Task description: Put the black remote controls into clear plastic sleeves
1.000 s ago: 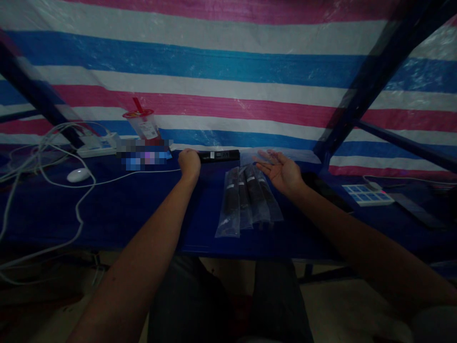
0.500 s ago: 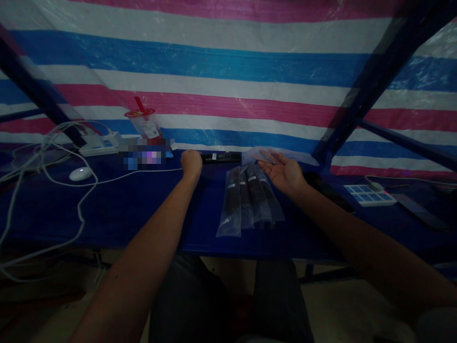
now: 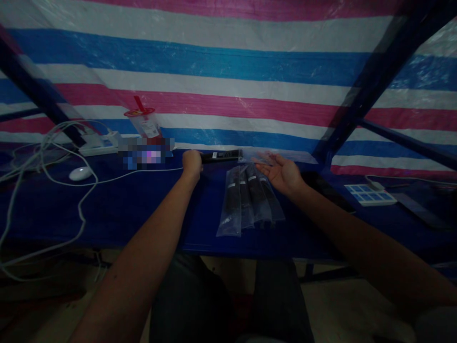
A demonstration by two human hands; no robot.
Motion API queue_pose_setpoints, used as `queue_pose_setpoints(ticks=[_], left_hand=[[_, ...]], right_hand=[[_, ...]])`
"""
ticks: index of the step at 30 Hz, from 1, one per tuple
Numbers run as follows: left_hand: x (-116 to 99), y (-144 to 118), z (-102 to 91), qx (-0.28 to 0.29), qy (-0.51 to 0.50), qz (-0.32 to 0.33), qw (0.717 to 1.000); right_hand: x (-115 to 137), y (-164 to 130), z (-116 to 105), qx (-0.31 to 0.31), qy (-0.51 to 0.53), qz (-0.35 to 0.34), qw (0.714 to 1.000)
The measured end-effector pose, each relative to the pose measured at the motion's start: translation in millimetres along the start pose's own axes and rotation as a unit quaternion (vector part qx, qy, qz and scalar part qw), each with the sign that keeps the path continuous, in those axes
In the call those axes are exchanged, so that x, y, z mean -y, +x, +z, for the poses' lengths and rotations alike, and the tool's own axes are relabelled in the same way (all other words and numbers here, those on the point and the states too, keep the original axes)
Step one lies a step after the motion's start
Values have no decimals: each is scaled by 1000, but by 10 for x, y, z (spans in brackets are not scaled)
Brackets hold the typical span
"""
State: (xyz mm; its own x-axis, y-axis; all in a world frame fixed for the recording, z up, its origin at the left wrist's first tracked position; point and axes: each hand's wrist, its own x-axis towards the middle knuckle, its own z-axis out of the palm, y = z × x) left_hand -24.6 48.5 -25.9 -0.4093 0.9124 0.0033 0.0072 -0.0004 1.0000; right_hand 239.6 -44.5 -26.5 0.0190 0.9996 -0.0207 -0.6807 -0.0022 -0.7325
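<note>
Far side: striped sheet [image 3: 228,62]
Left hand [image 3: 192,164]: fingers curled around black device [image 3: 224,156] (likely stiff; grip mid-body)
Right hand [image 3: 284,175]: fingers spread at clear bag [image 3: 302,156]

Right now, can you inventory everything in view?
black device: 1, black, rear centre
clear bag: 1, transparent, at device's tip
bagged sticks: 4, dark, table centre
cup: 1, clear and red, rear left
blurred item: count unclear, bluish, by cup
oval gadget: 1, white, left
power strips: 2, white, left and right
slabs: 2, dark and grey, right
cables: several, white, mostly left
table: 1, blue, beneath
sheet: 1, multicolour striped, behind
frame bars: several, blue, both sides
left hand: 1, bare, grip on black device
right hand: 1, bare, open at clear bag
trousered legs: 2, dark, bottom
</note>
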Motion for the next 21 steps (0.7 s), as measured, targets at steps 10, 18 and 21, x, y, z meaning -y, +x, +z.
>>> queue_pose_setpoints(ticks=[10, 18, 21], left_hand=[[-67, -155, 44, 128, -53, -71, 988], [-70, -230, 57, 229, -71, -126, 963], [-50, -240, 73, 267, -92, -136, 950]], right_hand=[[-42, -41, 62, 0, -95, -17, 995], [-54, -89, 125, 39, -135, -59, 988], [-68, -98, 140, 57, -158, -81, 983]])
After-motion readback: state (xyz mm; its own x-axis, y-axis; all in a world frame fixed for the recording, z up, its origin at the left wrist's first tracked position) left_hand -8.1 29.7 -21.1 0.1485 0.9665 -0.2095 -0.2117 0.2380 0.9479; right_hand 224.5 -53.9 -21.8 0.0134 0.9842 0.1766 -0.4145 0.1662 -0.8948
